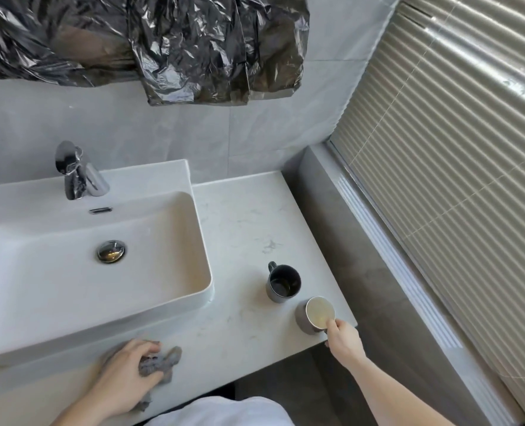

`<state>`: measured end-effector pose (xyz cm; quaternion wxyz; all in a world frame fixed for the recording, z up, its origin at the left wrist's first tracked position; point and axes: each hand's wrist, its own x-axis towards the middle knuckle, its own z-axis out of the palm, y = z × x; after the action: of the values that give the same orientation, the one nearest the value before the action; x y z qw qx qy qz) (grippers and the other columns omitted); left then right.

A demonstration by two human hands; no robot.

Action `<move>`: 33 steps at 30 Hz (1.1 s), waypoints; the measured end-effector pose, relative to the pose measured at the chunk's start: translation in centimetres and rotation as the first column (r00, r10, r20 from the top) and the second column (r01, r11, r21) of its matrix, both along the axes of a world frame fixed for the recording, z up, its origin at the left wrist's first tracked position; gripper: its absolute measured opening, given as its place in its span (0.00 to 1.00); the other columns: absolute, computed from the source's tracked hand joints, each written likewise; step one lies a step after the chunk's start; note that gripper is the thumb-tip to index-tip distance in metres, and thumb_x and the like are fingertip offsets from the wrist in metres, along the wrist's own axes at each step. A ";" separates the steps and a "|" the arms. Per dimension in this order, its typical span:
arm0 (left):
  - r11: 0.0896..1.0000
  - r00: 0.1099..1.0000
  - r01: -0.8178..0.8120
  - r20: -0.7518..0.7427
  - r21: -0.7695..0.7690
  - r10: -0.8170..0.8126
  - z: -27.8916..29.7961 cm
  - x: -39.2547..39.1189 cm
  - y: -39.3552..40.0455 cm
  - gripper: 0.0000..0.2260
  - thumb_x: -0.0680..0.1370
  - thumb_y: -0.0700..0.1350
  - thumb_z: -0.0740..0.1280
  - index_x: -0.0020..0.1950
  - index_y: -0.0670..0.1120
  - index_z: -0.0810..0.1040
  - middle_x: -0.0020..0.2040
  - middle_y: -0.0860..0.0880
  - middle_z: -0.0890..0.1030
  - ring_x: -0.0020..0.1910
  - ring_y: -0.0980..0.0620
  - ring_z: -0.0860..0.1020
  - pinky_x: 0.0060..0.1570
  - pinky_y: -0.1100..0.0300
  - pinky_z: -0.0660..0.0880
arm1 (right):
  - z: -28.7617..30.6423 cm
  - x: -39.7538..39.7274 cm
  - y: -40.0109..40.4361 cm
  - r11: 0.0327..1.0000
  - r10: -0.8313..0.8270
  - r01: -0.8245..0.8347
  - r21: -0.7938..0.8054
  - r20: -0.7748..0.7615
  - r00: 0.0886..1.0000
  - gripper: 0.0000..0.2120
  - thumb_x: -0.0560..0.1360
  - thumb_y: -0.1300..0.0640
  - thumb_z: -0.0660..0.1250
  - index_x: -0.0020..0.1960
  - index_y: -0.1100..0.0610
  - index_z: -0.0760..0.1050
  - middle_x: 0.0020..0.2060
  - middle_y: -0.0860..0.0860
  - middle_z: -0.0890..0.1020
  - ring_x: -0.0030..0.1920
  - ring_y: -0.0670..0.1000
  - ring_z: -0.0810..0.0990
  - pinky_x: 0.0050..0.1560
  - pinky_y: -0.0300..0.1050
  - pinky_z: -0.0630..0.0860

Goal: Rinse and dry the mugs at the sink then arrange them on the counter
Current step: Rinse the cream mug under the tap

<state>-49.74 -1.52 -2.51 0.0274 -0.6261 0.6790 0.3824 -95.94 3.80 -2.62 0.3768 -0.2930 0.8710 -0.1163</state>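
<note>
One mug point(315, 315) handle (hand-hidden point(344, 335)).

A home bathroom: 1 white vessel sink point(193, 290) with a chrome faucet point(76, 173) sits on a marble-look counter point(248, 229), against grey wall tiles point(255, 127), beside a window with slatted blinds point(458, 155).

A single head-worn wide-angle view looks forward and steeply down from standing height at the marble surface point(242, 229), close in. The sink point(95, 302) fills the left, slatted blinds point(455, 149) the right, and both forearms enter from the bottom edge.
</note>
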 end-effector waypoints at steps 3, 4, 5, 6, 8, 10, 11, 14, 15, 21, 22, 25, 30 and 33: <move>1.000 0.997 0.020 0.068 0.012 -0.021 -1.0 0.6 -0.1 0.19 0.69 0.52 0.78 0.59 0.58 0.80 0.61 0.55 0.79 0.64 0.54 0.78 0.68 0.60 0.70 | -0.6 -0.6 -0.8 1.000 0.002 -0.003 -0.016 -0.042 0.999 0.22 0.84 0.48 0.54 0.44 0.63 0.78 0.45 0.60 0.85 0.38 0.52 0.79 0.41 0.47 0.74; 1.000 0.996 0.022 0.086 0.021 -0.024 -1.4 0.7 -0.1 0.20 0.71 0.52 0.78 0.62 0.56 0.81 0.63 0.55 0.78 0.66 0.54 0.77 0.69 0.61 0.69 | -0.7 -0.6 -1.0 1.000 0.000 -0.001 -0.010 -0.059 0.998 0.24 0.84 0.46 0.54 0.46 0.62 0.79 0.46 0.59 0.84 0.39 0.52 0.79 0.42 0.48 0.75; 0.999 0.994 0.033 0.105 0.028 -0.035 -1.7 0.9 0.0 0.21 0.72 0.53 0.77 0.64 0.55 0.80 0.64 0.54 0.77 0.67 0.54 0.77 0.69 0.61 0.68 | -1.0 -0.7 -1.1 1.000 0.002 -0.002 0.000 -0.080 0.997 0.25 0.84 0.43 0.54 0.48 0.61 0.79 0.48 0.57 0.83 0.42 0.51 0.80 0.45 0.50 0.77; 0.999 0.992 0.036 0.123 0.039 -0.041 -2.0 0.9 0.0 0.22 0.73 0.54 0.76 0.66 0.54 0.80 0.65 0.54 0.76 0.68 0.54 0.76 0.69 0.62 0.67 | -1.0 -0.5 -1.2 1.000 -0.008 0.009 0.005 -0.113 0.994 0.25 0.83 0.39 0.54 0.50 0.58 0.79 0.53 0.55 0.82 0.47 0.51 0.80 0.49 0.51 0.77; 0.997 0.989 0.027 0.142 0.067 -0.036 -2.4 1.0 0.1 0.24 0.73 0.57 0.74 0.68 0.54 0.78 0.66 0.54 0.76 0.69 0.54 0.75 0.70 0.62 0.66 | -1.0 -0.1 -1.2 0.998 -0.063 0.056 -0.042 -0.203 0.977 0.22 0.82 0.37 0.57 0.59 0.55 0.76 0.64 0.54 0.75 0.60 0.55 0.77 0.58 0.53 0.77; 0.997 0.988 0.017 0.149 0.081 -0.029 -2.6 0.9 0.1 0.25 0.73 0.59 0.72 0.68 0.54 0.78 0.67 0.54 0.76 0.69 0.53 0.75 0.71 0.61 0.67 | -0.2 1.0 -0.9 0.973 -0.109 0.043 -0.226 -0.287 0.952 0.18 0.82 0.41 0.62 0.64 0.52 0.73 0.69 0.52 0.71 0.68 0.56 0.72 0.65 0.57 0.76; 0.996 0.988 0.018 0.152 0.086 -0.032 -2.4 0.7 0.1 0.25 0.73 0.59 0.71 0.69 0.54 0.77 0.67 0.54 0.75 0.69 0.53 0.74 0.70 0.61 0.67 | 0.5 1.9 -0.8 0.941 -0.096 -0.012 -0.337 -0.302 0.948 0.14 0.81 0.44 0.64 0.63 0.50 0.73 0.68 0.48 0.70 0.67 0.54 0.72 0.63 0.56 0.78; 0.995 0.990 0.011 0.139 0.099 -0.024 -1.6 0.0 0.2 0.24 0.75 0.57 0.70 0.70 0.54 0.76 0.68 0.54 0.74 0.70 0.54 0.72 0.70 0.62 0.67 | 2.4 5.7 -0.9 0.827 0.123 -0.219 -0.518 -0.214 0.969 0.08 0.80 0.53 0.68 0.57 0.44 0.73 0.59 0.38 0.72 0.60 0.45 0.76 0.52 0.45 0.81; 0.995 0.992 0.000 0.125 0.104 -0.013 -1.2 -0.2 0.4 0.23 0.75 0.56 0.70 0.70 0.54 0.76 0.69 0.54 0.74 0.70 0.54 0.72 0.70 0.62 0.66 | 2.8 7.3 -1.0 0.805 0.233 -0.287 -0.519 -0.169 0.958 0.09 0.80 0.54 0.68 0.56 0.42 0.73 0.58 0.36 0.73 0.58 0.44 0.77 0.51 0.42 0.80; 0.967 0.975 -0.221 0.050 0.127 0.216 1.8 3.3 1.9 0.22 0.76 0.54 0.71 0.69 0.54 0.76 0.67 0.55 0.73 0.69 0.54 0.73 0.69 0.62 0.67 | 1.5 17.7 -4.1 0.702 0.658 -0.597 -0.388 0.032 0.753 0.12 0.77 0.55 0.71 0.55 0.40 0.76 0.60 0.37 0.74 0.58 0.42 0.77 0.55 0.40 0.76; 0.956 0.964 -0.264 0.040 0.130 0.262 2.4 4.5 2.4 0.22 0.76 0.55 0.72 0.70 0.54 0.76 0.66 0.55 0.73 0.69 0.55 0.73 0.69 0.62 0.68 | 1.0 19.3 -4.7 0.674 0.703 -0.647 -0.357 0.042 0.710 0.12 0.77 0.54 0.71 0.58 0.41 0.76 0.60 0.38 0.74 0.60 0.43 0.77 0.58 0.42 0.76; 0.916 0.922 -0.386 0.016 0.109 0.387 3.7 9.0 4.0 0.22 0.77 0.55 0.72 0.70 0.54 0.76 0.65 0.56 0.72 0.68 0.55 0.74 0.68 0.64 0.68 | 0.3 24.3 -6.5 0.558 0.814 -0.776 -0.294 0.016 0.580 0.15 0.77 0.50 0.71 0.64 0.44 0.76 0.62 0.39 0.72 0.61 0.45 0.77 0.58 0.40 0.73; 0.786 0.788 -0.614 -0.011 0.074 0.616 5.3 18.3 7.0 0.19 0.78 0.55 0.72 0.68 0.58 0.74 0.66 0.61 0.71 0.67 0.57 0.73 0.67 0.60 0.71 | 0.3 32.3 -8.2 0.457 0.885 -0.855 -0.246 0.034 0.464 0.20 0.78 0.48 0.70 0.69 0.46 0.74 0.62 0.41 0.70 0.63 0.48 0.78 0.57 0.37 0.69; 0.702 0.702 -0.711 -0.008 0.041 0.712 5.5 24.2 8.1 0.18 0.79 0.53 0.73 0.67 0.57 0.75 0.65 0.59 0.73 0.65 0.55 0.74 0.62 0.59 0.73 | 0.1 36.4 -8.6 0.444 0.893 -0.873 -0.202 0.024 0.449 0.21 0.77 0.50 0.71 0.69 0.49 0.75 0.64 0.45 0.74 0.63 0.51 0.79 0.57 0.35 0.68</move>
<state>-25.57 6.60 3.04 -0.1193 -0.8345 0.3784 0.3825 -59.56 -4.80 -2.52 0.4115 -0.7250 0.5522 0.0094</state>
